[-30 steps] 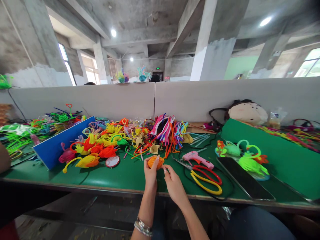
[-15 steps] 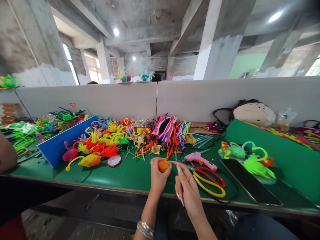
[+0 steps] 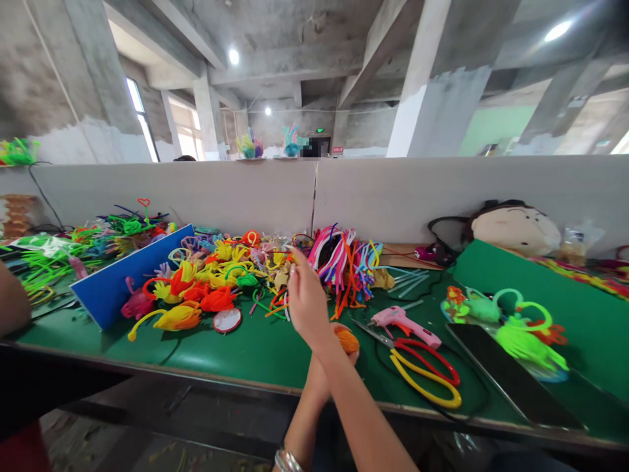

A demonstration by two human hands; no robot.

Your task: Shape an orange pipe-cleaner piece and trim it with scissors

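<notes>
My left hand (image 3: 354, 357) is closed around a rounded orange bundle of fuzzy strands (image 3: 346, 339) above the table's front edge. My right forearm crosses in front and hides most of that hand. My right hand (image 3: 308, 298) reaches up and to the left, its index finger stretched out at the edge of a pile of yellow and orange fuzzy pieces (image 3: 234, 252). I make out nothing in its fingers. Close by on its right lies a bundle of pink, white and purple pipe cleaners (image 3: 328, 255). Scissors (image 3: 413, 367) with red and yellow handles lie right of the orange bundle.
A pink glue gun (image 3: 407, 326) lies behind the scissors. Farther right are a black phone (image 3: 514, 373) and bright green fuzzy figures (image 3: 525, 341). A blue board (image 3: 132, 275) stands on the left, with another person's arm (image 3: 12, 301) beyond it. A grey partition (image 3: 221, 196) closes the back.
My right hand has let go of the strand at the orange bundle and crossed over my left wrist toward the pile. My left hand has shifted slightly right and down with the bundle.
</notes>
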